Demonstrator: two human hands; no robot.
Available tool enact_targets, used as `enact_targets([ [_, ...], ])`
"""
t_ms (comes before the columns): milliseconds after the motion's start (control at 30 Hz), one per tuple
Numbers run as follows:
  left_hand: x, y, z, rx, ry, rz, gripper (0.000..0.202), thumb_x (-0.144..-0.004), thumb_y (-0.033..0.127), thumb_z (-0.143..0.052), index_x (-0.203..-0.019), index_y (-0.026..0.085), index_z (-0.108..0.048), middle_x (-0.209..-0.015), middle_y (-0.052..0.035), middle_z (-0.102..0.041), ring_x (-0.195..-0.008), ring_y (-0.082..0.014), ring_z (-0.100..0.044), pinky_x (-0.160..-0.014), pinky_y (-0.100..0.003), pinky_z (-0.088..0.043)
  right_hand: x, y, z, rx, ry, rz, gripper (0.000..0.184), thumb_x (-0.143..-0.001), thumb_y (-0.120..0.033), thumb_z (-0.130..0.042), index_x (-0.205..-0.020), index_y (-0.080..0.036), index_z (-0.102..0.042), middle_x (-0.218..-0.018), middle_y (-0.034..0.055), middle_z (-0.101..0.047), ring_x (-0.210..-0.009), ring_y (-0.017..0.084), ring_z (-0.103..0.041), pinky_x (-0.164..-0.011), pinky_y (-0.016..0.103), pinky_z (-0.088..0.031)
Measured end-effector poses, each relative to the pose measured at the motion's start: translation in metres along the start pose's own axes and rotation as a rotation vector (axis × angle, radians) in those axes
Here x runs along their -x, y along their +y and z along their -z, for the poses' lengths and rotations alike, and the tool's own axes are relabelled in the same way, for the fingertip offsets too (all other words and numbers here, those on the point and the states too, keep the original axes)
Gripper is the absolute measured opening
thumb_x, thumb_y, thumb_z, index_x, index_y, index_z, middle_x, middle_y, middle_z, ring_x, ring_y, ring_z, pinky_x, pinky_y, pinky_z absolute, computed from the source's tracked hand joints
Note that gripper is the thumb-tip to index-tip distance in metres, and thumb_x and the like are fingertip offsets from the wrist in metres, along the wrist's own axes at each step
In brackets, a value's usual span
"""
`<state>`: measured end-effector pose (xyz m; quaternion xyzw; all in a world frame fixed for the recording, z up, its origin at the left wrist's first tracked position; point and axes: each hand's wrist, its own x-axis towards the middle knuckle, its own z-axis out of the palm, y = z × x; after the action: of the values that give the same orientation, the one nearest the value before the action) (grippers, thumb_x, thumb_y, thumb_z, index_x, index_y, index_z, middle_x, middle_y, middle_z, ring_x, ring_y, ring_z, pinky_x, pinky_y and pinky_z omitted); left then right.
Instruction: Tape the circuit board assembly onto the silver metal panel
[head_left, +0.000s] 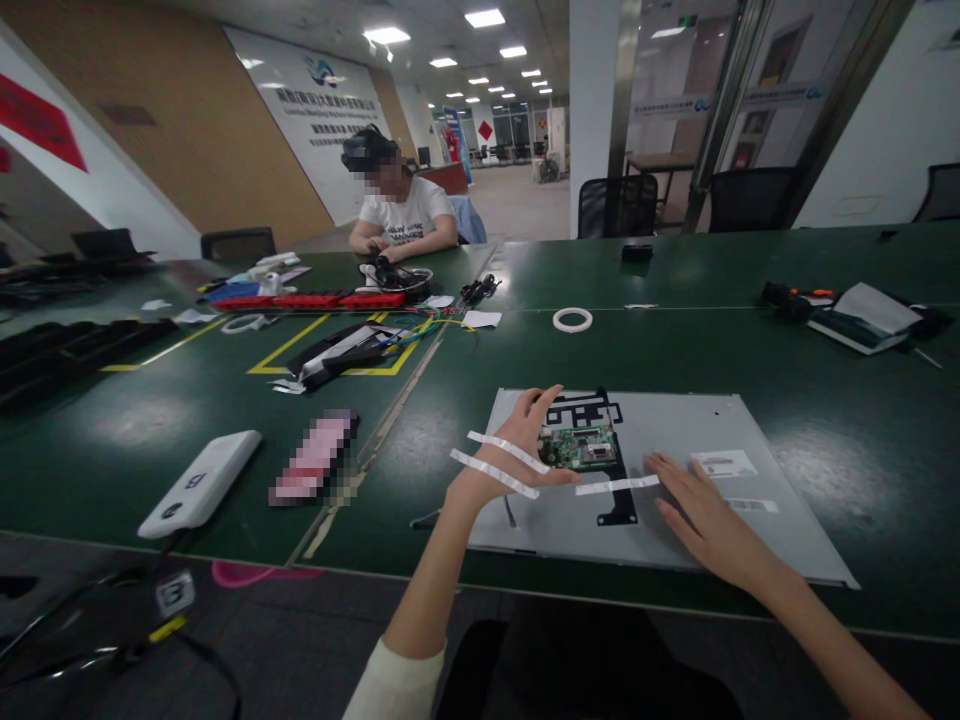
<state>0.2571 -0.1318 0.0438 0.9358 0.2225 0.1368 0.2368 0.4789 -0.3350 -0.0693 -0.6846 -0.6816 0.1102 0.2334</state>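
Head view. The panel point(667, 425) lies flat on the tabletop point(450, 400), directly in front of the person. The board point(577, 448) and black bracket point(624, 503) are on its upper face, left of centre; the label point(724, 463) is on its right part.

Left hand point(521, 430): positioned over the panel's left part, thumb and fingers spread wide around the board's left end, gripping nothing visible. Two tape strips point(495, 473) cross the back of this hand.

Right hand point(701, 505): laid palm down over the panel, right of the bracket, fingers extended and thumb apart. No held item is visible. A third strip point(616, 486) crosses the bracket; its right end is at this hand's fingertips. Whether they touch it cannot be told.

The tape roll point(572, 329) lies flat beyond the panel. The power bank point(199, 485) lies well to the left.
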Motion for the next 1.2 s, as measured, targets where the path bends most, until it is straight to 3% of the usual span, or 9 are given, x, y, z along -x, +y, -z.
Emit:
enact_targets([
  [267, -0.026, -0.012, -0.053, 0.067, -0.065, -0.011, 0.112, -0.055, 0.056, -0.077, -0.144, 0.021, -0.018, -0.141, -0.0169, -0.026, -0.126, -0.0354, -0.039, -0.103, -0.048, -0.037, 0.002, 0.021, -0.003, -0.779, 0.347, -0.318, 0.052, -0.099, -0.052, -0.023, -0.134, -0.019, -0.044, -0.123, 0.009, -0.054, -0.117, 0.021, -0.048, -0.11, 0.044, -0.025],
  [467, -0.037, -0.017, -0.084, 0.06, -0.095, -0.002, 0.115, -0.053, 0.059, -0.077, -0.144, 0.021, -0.018, -0.142, -0.0179, -0.024, -0.126, -0.0367, -0.039, -0.103, -0.048, -0.037, -0.001, 0.026, -0.003, -1.03, 0.39, -0.408, 0.054, -0.096, -0.058, -0.031, -0.125, -0.017, -0.051, -0.122, 0.0108, -0.054, -0.118, 0.022, -0.047, -0.109, 0.041, -0.027],
  [800, -0.037, -0.017, -0.093, 0.012, -0.102, 0.008, 0.114, -0.056, 0.058, -0.075, -0.146, 0.023, -0.012, -0.15, -0.0167, -0.016, -0.134, -0.0371, -0.028, -0.106, -0.048, -0.033, -0.001, 0.023, 0.002, -0.906, 0.364, -0.448, 0.045, -0.095, -0.054, -0.04, -0.124, -0.021, -0.052, -0.12, 0.0061, -0.056, -0.115, 0.02, -0.05, -0.106, 0.039, -0.031],
  [1000, -0.029, -0.013, -0.085, -0.069, -0.097, 0.01, 0.123, -0.055, 0.06, -0.074, -0.147, 0.025, -0.001, -0.154, -0.0161, 0.0, -0.135, -0.0412, -0.025, -0.106, -0.053, -0.028, 0.009, 0.037, 0.007, -0.497, 0.318, -0.393, 0.038, -0.094, -0.05, -0.043, -0.12, -0.025, -0.056, -0.123, 0.0017, -0.054, -0.117, 0.021, -0.047, -0.104, 0.04, -0.033],
  [1200, -0.019, -0.02, -0.085, -0.084, -0.117, -0.015, 0.111, -0.066, 0.054, -0.068, -0.147, 0.021, 0.0, -0.151, -0.0152, -0.019, -0.137, -0.0336, -0.023, -0.11, -0.049, -0.023, 0.013, 0.042, 0.008, -0.34, 0.274, -0.294, 0.035, -0.094, -0.045, -0.042, -0.118, -0.025, -0.058, -0.125, 0.0011, -0.052, -0.118, 0.019, -0.045, -0.105, 0.038, -0.033],
])
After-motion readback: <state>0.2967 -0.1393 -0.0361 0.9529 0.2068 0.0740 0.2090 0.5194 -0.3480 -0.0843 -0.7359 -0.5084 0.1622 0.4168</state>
